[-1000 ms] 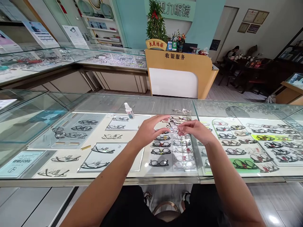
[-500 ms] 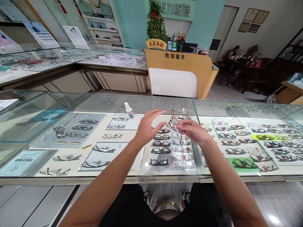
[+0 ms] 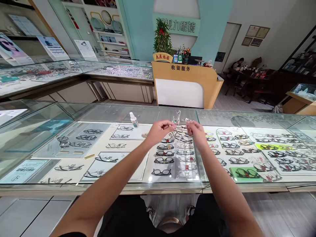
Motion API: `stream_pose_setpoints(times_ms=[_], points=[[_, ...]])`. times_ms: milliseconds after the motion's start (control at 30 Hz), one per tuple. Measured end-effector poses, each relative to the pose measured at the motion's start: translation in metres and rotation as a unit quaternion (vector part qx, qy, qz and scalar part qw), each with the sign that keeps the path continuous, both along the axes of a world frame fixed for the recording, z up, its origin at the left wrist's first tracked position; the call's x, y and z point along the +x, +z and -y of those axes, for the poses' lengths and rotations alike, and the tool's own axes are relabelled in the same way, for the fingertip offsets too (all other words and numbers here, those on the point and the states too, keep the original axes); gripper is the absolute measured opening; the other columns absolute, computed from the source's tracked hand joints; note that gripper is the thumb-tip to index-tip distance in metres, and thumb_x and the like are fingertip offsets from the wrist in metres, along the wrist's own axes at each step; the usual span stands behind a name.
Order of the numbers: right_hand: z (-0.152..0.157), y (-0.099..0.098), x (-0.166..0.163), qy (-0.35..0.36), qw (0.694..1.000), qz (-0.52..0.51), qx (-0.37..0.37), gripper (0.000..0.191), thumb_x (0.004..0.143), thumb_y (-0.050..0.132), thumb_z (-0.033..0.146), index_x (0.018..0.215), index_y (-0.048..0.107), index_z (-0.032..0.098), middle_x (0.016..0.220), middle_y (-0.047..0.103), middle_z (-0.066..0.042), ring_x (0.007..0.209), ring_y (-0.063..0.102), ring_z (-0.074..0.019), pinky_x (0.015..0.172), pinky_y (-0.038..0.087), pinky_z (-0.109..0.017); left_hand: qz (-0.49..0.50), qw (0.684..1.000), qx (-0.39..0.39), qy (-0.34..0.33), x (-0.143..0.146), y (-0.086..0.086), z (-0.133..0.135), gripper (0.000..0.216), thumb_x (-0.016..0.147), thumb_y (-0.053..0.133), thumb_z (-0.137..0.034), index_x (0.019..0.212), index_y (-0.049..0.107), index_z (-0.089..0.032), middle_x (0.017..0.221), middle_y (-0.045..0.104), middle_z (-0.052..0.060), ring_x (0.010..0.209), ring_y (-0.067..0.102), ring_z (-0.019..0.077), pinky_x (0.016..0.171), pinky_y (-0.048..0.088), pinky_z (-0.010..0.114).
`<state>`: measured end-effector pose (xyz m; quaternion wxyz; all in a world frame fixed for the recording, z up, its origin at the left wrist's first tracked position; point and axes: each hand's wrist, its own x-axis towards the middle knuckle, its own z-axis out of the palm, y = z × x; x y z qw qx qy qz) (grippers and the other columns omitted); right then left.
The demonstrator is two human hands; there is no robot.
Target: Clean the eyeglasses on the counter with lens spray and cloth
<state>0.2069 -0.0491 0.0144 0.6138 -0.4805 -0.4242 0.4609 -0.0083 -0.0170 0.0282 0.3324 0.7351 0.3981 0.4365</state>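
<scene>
My left hand [image 3: 160, 132] is closed in a pinch on a pair of eyeglasses [image 3: 177, 118], held up above the glass counter. Thin, clear-looking parts of the eyeglasses stick up between my hands, though fine details blend with the frames behind. My right hand [image 3: 197, 132] is level with it on the other side, thumb and fingers pinched at the eyeglasses' other side; its exact contact point is hard to see. Below my hands, a column of dark frames [image 3: 164, 160] and a column of clearer frames [image 3: 185, 159] lie inside the case.
A white spray bottle [image 3: 134, 119] stands on the counter, left of my hands. More eyeglass frames [image 3: 238, 160] fill the case on the right. Beyond the counter stands a wooden cashier desk [image 3: 187, 74] with a plant [image 3: 162, 38]. A person [image 3: 239, 62] sits at the far right.
My left hand has gone from open with fingers apart to pinching the eyeglasses. My right hand has moved slightly left. The camera view has tilted up a little.
</scene>
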Motion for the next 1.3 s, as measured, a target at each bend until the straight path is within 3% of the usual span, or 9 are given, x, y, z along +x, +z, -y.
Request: stream_pose_setpoints(times_ms=[133,200,267,400,567,700,1300], points=[[-0.021,-0.005,0.038,-0.14,0.989,-0.043,0.007,0.031,0.069,0.074,0.045,0.088,0.058,0.026,0.071,0.053,0.006,0.057,0.037,-0.0109,0.054,0.028,-0.028,-0.192,0.977,0.089,-0.038,0.013,0.045,-0.04,0.03,0.094,0.067,-0.047,0.092,0.084,-0.023,0.063,0.052,-0.002,0.06,0.046,0.0143,0.06,0.033,0.03],[-0.028,-0.01,0.052,-0.178,0.983,-0.039,0.017,0.033,0.068,0.07,0.042,0.094,0.057,0.026,0.077,0.056,0.006,0.061,0.04,-0.0113,0.058,0.033,-0.028,-0.309,0.939,0.131,-0.074,0.026,0.059,-0.064,0.025,0.094,0.064,-0.039,0.093,0.083,-0.022,0.071,0.063,0.001,0.067,0.054,0.0165,0.063,0.033,0.031],[-0.033,-0.016,0.059,-0.201,0.979,-0.027,0.027,0.034,0.068,0.068,0.039,0.097,0.057,0.026,0.083,0.058,0.005,0.065,0.044,-0.0119,0.063,0.038,-0.028,-0.411,0.894,0.149,-0.103,0.042,0.062,-0.087,0.021,0.092,0.062,-0.032,0.092,0.082,-0.023,0.084,0.074,0.003,0.077,0.062,0.0189,0.066,0.034,0.031],[-0.038,-0.026,0.058,-0.215,0.975,0.011,0.055,0.031,0.071,0.068,0.037,0.097,0.059,0.024,0.094,0.062,0.001,0.077,0.052,-0.014,0.075,0.045,-0.029,-0.519,0.834,0.156,-0.106,0.073,0.043,-0.116,0.021,0.091,0.062,-0.029,0.097,0.081,-0.025,0.103,0.083,0.005,0.094,0.07,0.0219,0.072,0.039,0.03],[-0.042,-0.032,0.056,-0.217,0.973,0.04,0.062,0.029,0.074,0.07,0.036,0.097,0.061,0.022,0.093,0.064,-0.001,0.079,0.053,-0.0158,0.075,0.044,-0.03,-0.537,0.824,0.144,-0.11,0.093,0.012,-0.131,0.018,0.088,0.066,-0.033,0.093,0.082,-0.025,0.096,0.083,0.008,0.094,0.072,0.0242,0.076,0.043,0.03],[-0.045,-0.034,0.056,-0.216,0.974,0.037,0.062,0.03,0.073,0.072,0.035,0.098,0.063,0.021,0.09,0.066,-0.001,0.077,0.054,-0.0157,0.073,0.044,-0.031,-0.544,0.821,0.136,-0.107,0.098,-0.001,-0.14,0.019,0.088,0.067,-0.032,0.094,0.083,-0.024,0.099,0.083,0.01,0.098,0.072,0.0248,0.079,0.043,0.03],[-0.045,-0.032,0.05,-0.208,0.975,0.037,0.063,0.024,0.074,0.069,0.029,0.097,0.066,0.021,0.085,0.065,0.001,0.07,0.048,-0.014,0.067,0.041,-0.029,-0.562,0.81,0.099,-0.136,0.108,-0.013,-0.153,0.018,0.089,0.069,-0.033,0.096,0.085,-0.028,0.105,0.084,0.007,0.1,0.072,0.0259,0.08,0.045,0.03]])
